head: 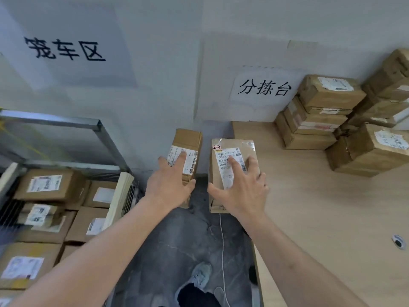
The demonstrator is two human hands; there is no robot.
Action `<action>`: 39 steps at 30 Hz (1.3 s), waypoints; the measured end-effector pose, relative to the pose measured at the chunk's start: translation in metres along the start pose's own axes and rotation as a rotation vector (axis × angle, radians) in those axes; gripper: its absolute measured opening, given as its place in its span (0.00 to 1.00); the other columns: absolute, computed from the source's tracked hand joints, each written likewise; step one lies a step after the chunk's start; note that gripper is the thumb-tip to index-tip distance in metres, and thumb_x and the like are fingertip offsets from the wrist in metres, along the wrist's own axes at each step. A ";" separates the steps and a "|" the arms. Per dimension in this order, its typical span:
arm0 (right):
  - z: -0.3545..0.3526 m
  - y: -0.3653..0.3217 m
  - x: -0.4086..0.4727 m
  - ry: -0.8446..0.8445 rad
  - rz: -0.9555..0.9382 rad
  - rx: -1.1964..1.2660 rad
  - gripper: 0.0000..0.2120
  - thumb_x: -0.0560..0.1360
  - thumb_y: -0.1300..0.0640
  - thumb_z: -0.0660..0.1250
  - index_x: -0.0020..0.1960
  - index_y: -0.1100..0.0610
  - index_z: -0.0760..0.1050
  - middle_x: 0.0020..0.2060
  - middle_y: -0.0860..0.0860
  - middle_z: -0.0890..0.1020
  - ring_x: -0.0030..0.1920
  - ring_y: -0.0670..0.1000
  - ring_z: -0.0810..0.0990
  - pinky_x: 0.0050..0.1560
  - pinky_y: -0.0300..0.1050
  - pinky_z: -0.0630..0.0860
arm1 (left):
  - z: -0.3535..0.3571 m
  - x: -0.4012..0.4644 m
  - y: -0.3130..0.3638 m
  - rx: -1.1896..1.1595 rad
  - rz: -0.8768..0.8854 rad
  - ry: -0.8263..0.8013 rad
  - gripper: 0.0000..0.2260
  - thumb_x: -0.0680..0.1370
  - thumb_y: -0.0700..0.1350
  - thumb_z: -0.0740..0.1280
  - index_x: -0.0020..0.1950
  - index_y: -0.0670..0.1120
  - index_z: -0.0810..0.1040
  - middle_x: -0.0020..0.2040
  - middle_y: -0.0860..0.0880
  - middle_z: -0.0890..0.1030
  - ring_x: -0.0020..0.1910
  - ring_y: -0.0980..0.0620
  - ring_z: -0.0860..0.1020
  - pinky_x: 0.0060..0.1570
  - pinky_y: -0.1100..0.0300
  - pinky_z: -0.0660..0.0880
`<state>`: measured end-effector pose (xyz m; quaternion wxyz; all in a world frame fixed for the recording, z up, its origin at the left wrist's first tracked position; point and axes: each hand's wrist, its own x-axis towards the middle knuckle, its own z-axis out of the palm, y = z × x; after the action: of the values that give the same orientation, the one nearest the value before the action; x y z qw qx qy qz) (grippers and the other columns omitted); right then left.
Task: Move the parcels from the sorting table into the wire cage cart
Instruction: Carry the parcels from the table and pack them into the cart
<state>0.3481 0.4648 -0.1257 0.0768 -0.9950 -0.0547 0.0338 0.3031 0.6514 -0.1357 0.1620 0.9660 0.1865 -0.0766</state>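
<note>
My left hand (171,185) grips a narrow brown parcel (188,142) with a white label, held in the air over the gap between cart and table. My right hand (242,187) grips a wider flat brown parcel (223,173) marked "2-3" in red, at the left edge of the wooden sorting table (309,207). The wire cage cart (97,127) stands at the left and holds several labelled brown parcels (47,185). A stack of brown parcels (321,111) sits on the table at the back right.
Dark stone floor (181,240) shows between cart and table, with my shoes at the bottom. Paper signs hang on the white wall above the cart and above the table. A thin white cord hangs along the table's left edge. A round grommet hole (398,242) sits in the tabletop.
</note>
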 end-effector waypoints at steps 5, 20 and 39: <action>0.011 -0.064 -0.039 -0.074 -0.114 -0.022 0.48 0.63 0.21 0.60 0.79 0.38 0.57 0.78 0.54 0.54 0.72 0.68 0.65 0.66 0.66 0.68 | -0.003 -0.051 -0.070 -0.091 -0.123 0.012 0.39 0.79 0.64 0.66 0.83 0.58 0.50 0.70 0.40 0.64 0.58 0.36 0.79 0.56 0.47 0.78; 0.058 -0.237 -0.092 -0.214 -0.606 -0.087 0.50 0.61 0.19 0.58 0.80 0.37 0.57 0.79 0.53 0.56 0.69 0.66 0.67 0.65 0.64 0.69 | -0.013 -0.141 -0.224 -0.243 -0.592 0.108 0.38 0.78 0.65 0.67 0.82 0.57 0.53 0.60 0.44 0.65 0.43 0.41 0.78 0.46 0.50 0.79; 0.185 -0.410 -0.080 -0.552 -1.190 -0.114 0.49 0.63 0.19 0.61 0.79 0.37 0.57 0.81 0.52 0.54 0.73 0.65 0.64 0.69 0.65 0.66 | 0.060 -0.143 -0.343 -0.546 -1.247 0.310 0.34 0.79 0.65 0.65 0.82 0.63 0.54 0.73 0.44 0.60 0.47 0.43 0.79 0.49 0.49 0.80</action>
<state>0.2121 0.8862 -0.2391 0.0125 -0.7524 -0.6147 0.2364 0.0346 0.8845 -0.2595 0.2961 0.6031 0.7399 0.0330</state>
